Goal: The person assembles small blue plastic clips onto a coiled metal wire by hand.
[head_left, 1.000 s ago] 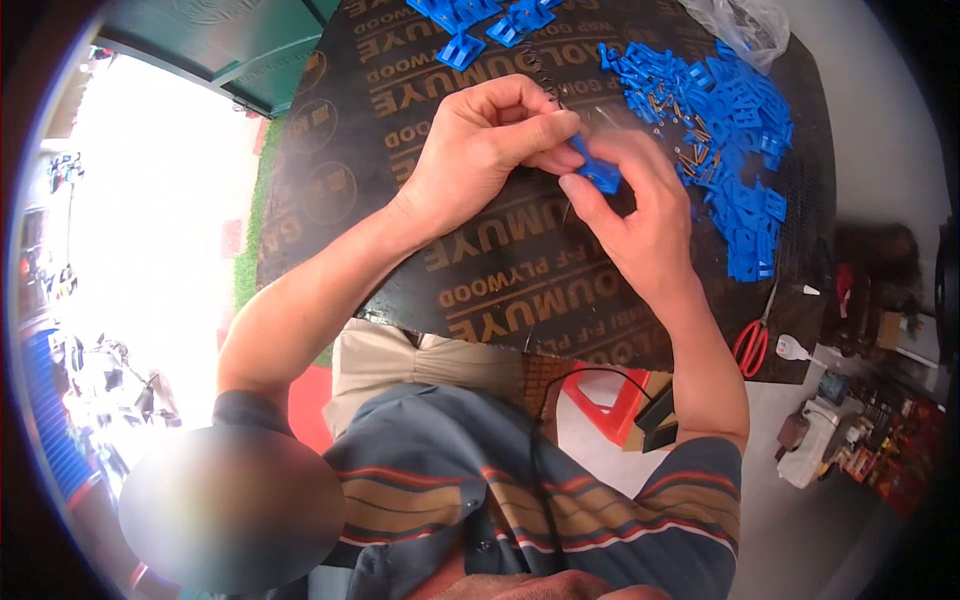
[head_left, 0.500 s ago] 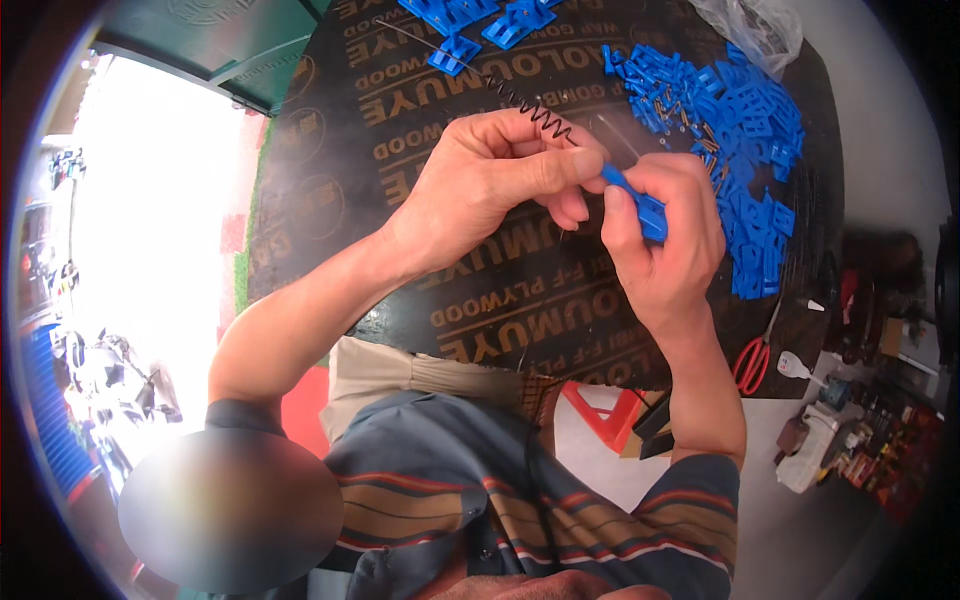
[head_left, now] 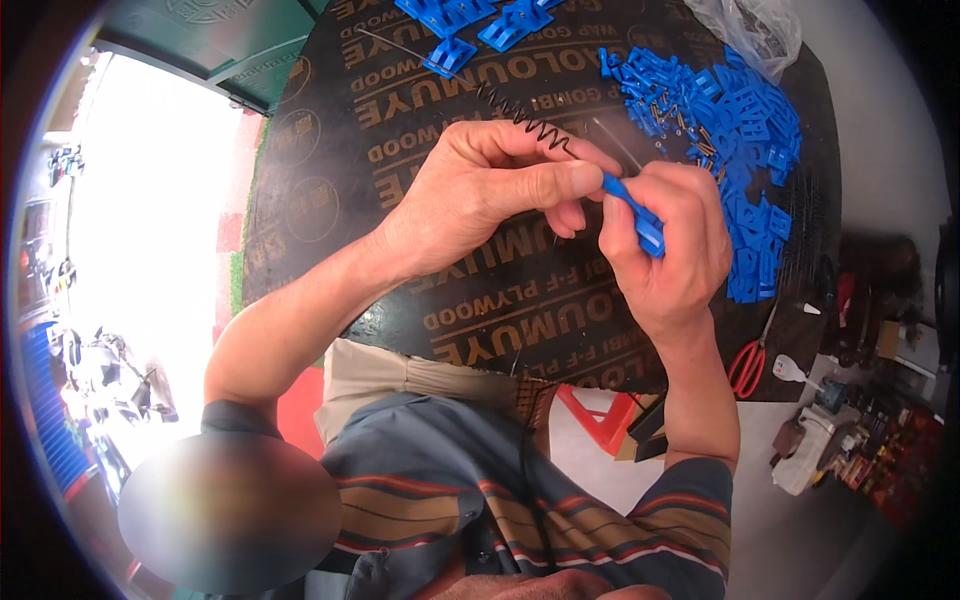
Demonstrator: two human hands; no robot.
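In front of my chest, above the table, my right hand (head_left: 675, 245) is closed around a slim blue plastic part (head_left: 648, 232). My left hand (head_left: 490, 185) pinches the upper end of that same part between thumb and forefinger, so its tip is hidden. A black coiled wire (head_left: 525, 118) runs up and left from behind the left fingers and straightens into a thin rod towards the far edge. Whether it is joined to the blue part I cannot tell. A second thin metal rod (head_left: 615, 142) shows just beyond my right hand.
Loose blue plastic parts (head_left: 755, 120) and small metal pins (head_left: 708, 135) are heaped at the right. Assembled blue pieces (head_left: 448, 55) stand at the far edge. Red-handled scissors (head_left: 748, 368) lie at the right front, and a clear plastic bag (head_left: 750, 35) at the far right.
The blue part has turned slightly in my right fingers and shows narrower. Both hands keep almost the same place and hold; the view has shifted a little.
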